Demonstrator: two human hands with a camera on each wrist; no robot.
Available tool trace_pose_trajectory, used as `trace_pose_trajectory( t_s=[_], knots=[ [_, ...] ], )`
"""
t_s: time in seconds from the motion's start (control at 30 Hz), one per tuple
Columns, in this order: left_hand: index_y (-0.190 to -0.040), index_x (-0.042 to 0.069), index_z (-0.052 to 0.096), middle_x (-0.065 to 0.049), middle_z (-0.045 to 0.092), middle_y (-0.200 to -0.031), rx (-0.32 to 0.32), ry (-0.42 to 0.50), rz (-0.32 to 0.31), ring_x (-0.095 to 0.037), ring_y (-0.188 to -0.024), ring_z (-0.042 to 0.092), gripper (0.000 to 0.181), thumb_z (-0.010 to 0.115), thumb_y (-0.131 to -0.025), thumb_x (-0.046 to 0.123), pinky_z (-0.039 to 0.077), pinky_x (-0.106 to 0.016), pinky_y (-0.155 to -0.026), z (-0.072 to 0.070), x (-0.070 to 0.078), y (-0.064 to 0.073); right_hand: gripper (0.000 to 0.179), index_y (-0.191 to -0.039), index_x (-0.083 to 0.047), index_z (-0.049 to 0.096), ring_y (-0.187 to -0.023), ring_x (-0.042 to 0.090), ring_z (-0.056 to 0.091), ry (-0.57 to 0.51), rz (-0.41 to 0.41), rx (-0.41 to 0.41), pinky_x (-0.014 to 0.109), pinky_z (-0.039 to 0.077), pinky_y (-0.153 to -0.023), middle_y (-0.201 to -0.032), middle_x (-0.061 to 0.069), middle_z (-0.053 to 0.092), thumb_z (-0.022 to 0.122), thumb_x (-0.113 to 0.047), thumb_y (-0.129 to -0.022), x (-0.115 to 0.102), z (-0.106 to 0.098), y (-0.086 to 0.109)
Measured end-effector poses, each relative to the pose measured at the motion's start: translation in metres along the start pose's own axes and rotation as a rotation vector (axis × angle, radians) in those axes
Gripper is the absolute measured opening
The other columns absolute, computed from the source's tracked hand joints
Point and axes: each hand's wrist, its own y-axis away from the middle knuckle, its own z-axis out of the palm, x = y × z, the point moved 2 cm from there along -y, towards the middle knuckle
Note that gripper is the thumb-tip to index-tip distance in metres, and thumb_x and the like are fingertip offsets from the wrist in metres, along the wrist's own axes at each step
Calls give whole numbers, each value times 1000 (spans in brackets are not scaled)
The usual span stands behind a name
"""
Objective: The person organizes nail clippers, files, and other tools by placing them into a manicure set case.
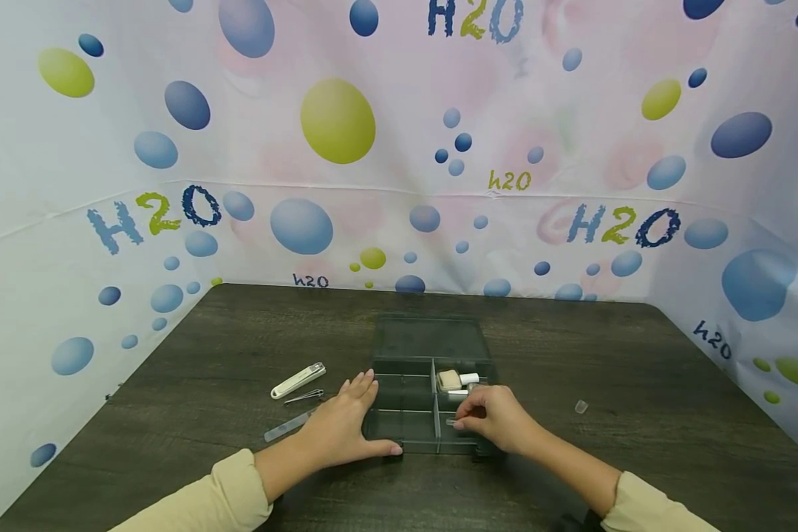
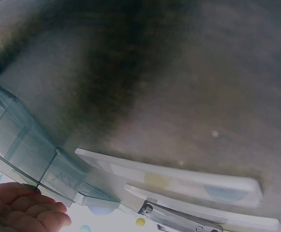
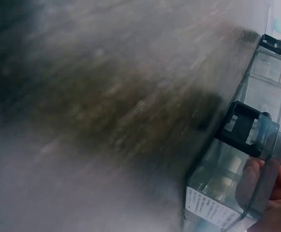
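Note:
A dark translucent organizer box (image 1: 402, 426) lies with its lid (image 1: 428, 337) folded back. My left hand (image 1: 342, 425) rests along its left side, fingers stretched toward the back and thumb at the front edge. Over the front right compartment, my right hand (image 1: 495, 420) pinches a small clear piece (image 1: 451, 422) between thumb and fingertips; its exact kind I cannot tell. Behind that hand, a beige nail polish bottle (image 1: 448, 380) with a white cap lies in the back right compartment. In the right wrist view, the fingers show through the box's clear wall (image 3: 271, 92), beside a black latch (image 3: 242, 128).
Left of the box lie a nail clipper (image 1: 298, 380), small metal tweezers (image 1: 304, 396) and a pale nail file (image 1: 286, 427), partly behind the left hand. A small clear piece (image 1: 581, 406) lies on the dark table (image 1: 638, 369) to the right. A printed curtain (image 1: 399, 148) hangs behind.

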Motion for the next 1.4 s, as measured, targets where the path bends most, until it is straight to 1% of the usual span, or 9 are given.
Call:
trace_pose_trajectory(
  t_s=[0.13,0.27,0.53,0.73,0.93,1.03,1.13,1.27,1.4],
  knots=[
    [-135,-8,42,-25,32,-146,-9,-4,-12,-41,-133,34,97,65,-73,63,39,-49,-104,0,0,0,5,-74,-8,72,-62,-4,45,45,-18,-45,16,43,-51,-71,-1,67,74,-12,-76,-2,2,-2],
    [-136,-7,41,-25,31,-147,-18,-4,-25,-43,-132,35,98,66,-72,63,41,-52,-100,0,1,0,4,-73,-8,72,-64,0,53,73,-34,-70,16,46,-53,-71,-1,68,75,-11,-75,-2,2,-3],
    [-136,-7,41,-25,31,-147,-16,-11,-23,-42,-132,36,98,66,-72,63,41,-51,-101,-1,2,0,6,-70,-8,72,-64,3,58,152,-57,-107,15,47,-55,-69,-2,69,75,-9,-74,-5,2,-6],
    [-136,-8,41,-25,31,-147,-13,-9,-22,-41,-133,35,98,66,-72,63,41,-50,-101,-1,2,0,4,-73,-6,72,-66,5,59,157,-47,-130,16,48,-55,-71,-1,68,75,-9,-75,-7,1,-6],
    [-136,-7,41,-25,31,-147,-16,-1,-23,-41,-133,34,98,65,-72,63,40,-50,-102,0,2,0,4,-78,-4,73,-71,10,61,162,-77,-119,17,50,-59,-76,1,69,73,-7,-76,-5,0,-5],
    [-136,-7,40,-25,30,-147,-19,4,-24,-41,-133,34,98,66,-73,63,39,-50,-102,0,1,0,4,-81,-3,73,-71,9,62,140,-90,-95,17,50,-59,-77,2,69,71,-7,-79,-5,-3,-4],
    [-136,-7,40,-25,30,-147,-18,8,-25,-41,-133,34,98,66,-73,63,40,-50,-102,0,1,1,5,-82,-2,72,-68,5,59,111,-97,-43,16,50,-58,-78,3,67,68,-5,-81,-5,-10,-2],
    [-136,-8,41,-25,31,-147,-15,5,-22,-42,-133,35,98,66,-73,63,40,-50,-102,0,0,0,5,-83,-2,71,-63,-1,52,106,-81,64,17,47,-54,-78,3,66,68,-4,-80,-4,-21,1],
    [-135,-8,41,-26,31,-146,-14,2,-18,-42,-133,35,97,66,-73,62,40,-50,-102,-1,1,1,7,-86,-4,72,-63,-3,49,109,-14,190,18,46,-54,-80,1,66,69,-4,-80,0,-32,6]
  ],
)
